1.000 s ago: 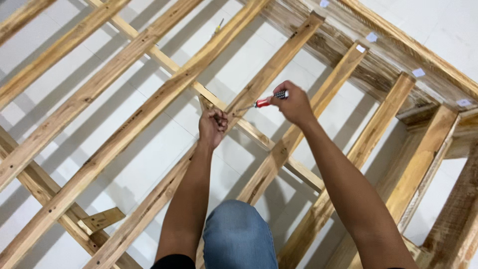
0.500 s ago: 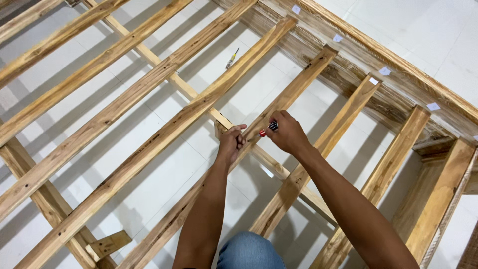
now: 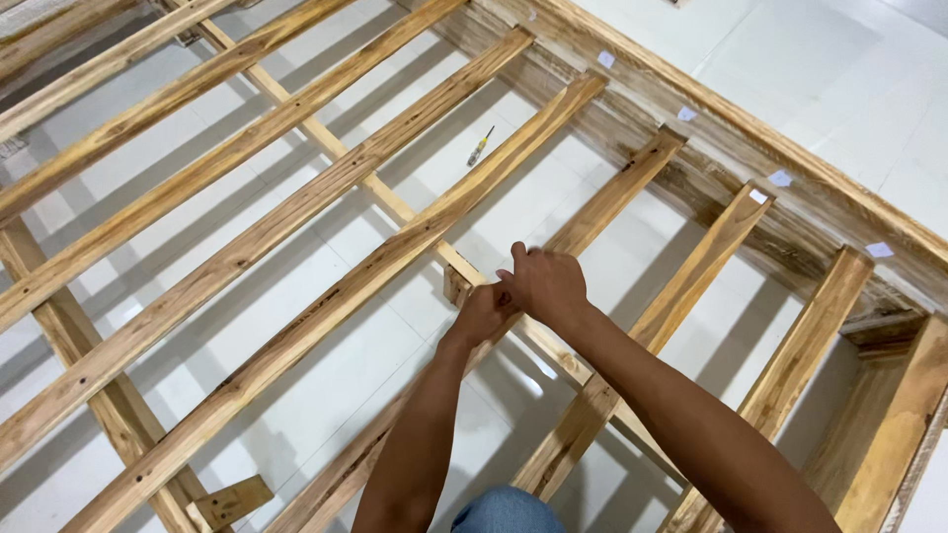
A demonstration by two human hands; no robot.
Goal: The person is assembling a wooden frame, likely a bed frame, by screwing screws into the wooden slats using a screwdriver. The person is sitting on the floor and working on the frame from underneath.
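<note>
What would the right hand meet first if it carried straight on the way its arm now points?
The right hand points up and left and already touches the left hand. Just beyond lies the thin cross rail with its small block, probably met first, then the long slat; depth is unclear.

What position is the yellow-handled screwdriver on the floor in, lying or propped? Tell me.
Lying flat. The screwdriver rests lengthwise on the white tile floor between two wooden slats, touching neither.

A woodworking space: raw wooden bed frame (image 3: 691, 138) slats over white tiled floor (image 3: 790, 59).
</note>
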